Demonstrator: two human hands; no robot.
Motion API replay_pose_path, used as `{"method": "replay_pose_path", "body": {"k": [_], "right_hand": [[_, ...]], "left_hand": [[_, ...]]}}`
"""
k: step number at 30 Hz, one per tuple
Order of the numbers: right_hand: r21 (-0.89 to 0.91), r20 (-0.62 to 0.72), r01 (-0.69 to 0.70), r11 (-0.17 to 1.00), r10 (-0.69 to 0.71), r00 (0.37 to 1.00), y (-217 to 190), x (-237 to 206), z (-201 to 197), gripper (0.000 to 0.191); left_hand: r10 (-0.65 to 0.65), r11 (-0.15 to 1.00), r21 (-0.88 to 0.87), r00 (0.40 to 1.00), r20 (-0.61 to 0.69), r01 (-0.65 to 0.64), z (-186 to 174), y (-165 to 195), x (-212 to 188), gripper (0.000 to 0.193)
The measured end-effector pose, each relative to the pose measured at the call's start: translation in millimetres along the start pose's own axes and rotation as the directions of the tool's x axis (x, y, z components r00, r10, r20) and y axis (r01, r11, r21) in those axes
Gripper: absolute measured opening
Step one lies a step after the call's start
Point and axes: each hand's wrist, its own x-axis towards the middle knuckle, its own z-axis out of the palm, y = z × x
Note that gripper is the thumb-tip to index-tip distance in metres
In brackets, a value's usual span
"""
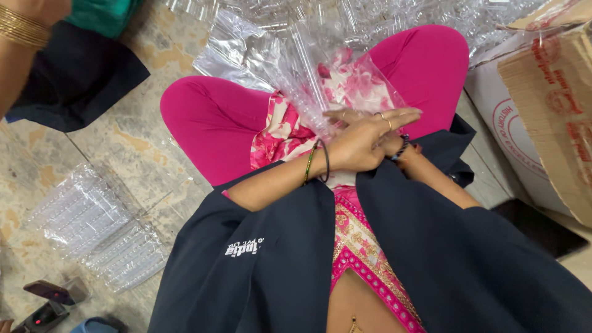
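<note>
I sit cross-legged on the floor in pink trousers, with a clear plastic bag (290, 68) of small clear plastic pieces on my lap. My left hand (364, 139), with thin bangles at the wrist, lies flat with its fingers stretched out, crossing over my right hand at the bag's near edge. My right hand (402, 148), wearing a dark bead bracelet, is mostly hidden beneath the left. One of its fingers shows against the bag. Its grip cannot be made out.
Filled clear packets (92, 228) lie on the stone floor at left, with a dark device (43, 302) near them. A pile of clear plastic pieces (394, 15) spreads at the top. A cardboard box (549, 105) stands at right. Another person's bangled arm (18, 43) is at top left.
</note>
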Motion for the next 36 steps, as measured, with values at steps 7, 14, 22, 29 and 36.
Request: {"method": "replay_pose_path", "body": {"k": [7, 14, 22, 29, 36], "right_hand": [[-0.186, 0.056, -0.108, 0.976, 0.121, 0.991, -15.7, 9.7, 5.0, 0.043], [-0.003, 0.052, -0.169, 0.986, 0.169, 0.984, -21.4, -63.1, -112.7, 0.043], [-0.135, -0.628, -0.143, 0.980, 0.027, 0.778, 8.0, 73.8, -178.6, 0.034], [-0.527, -0.404, -0.435, 0.730, 0.235, 0.884, 31.7, 175.7, -168.4, 0.020], [0.661, -0.611, 0.177, 0.729, 0.387, 0.691, -6.3, 109.1, -148.0, 0.017]], "left_hand": [[-0.037, 0.999, -0.029, 0.996, 0.078, 0.040, 0.1, 11.1, -0.7, 0.085], [-0.198, 0.979, 0.051, 0.980, 0.030, 0.196, -25.7, -41.9, -53.1, 0.071], [-0.506, 0.857, 0.261, 0.821, 0.263, 0.445, -49.8, -90.6, -60.3, 0.048], [-0.643, 0.741, 0.025, 0.720, -0.260, 0.671, -124.4, -79.9, -33.5, 0.045], [-0.696, 0.517, -0.820, 0.679, -0.233, 0.248, -127.0, -164.0, 12.1, 0.053]]}}
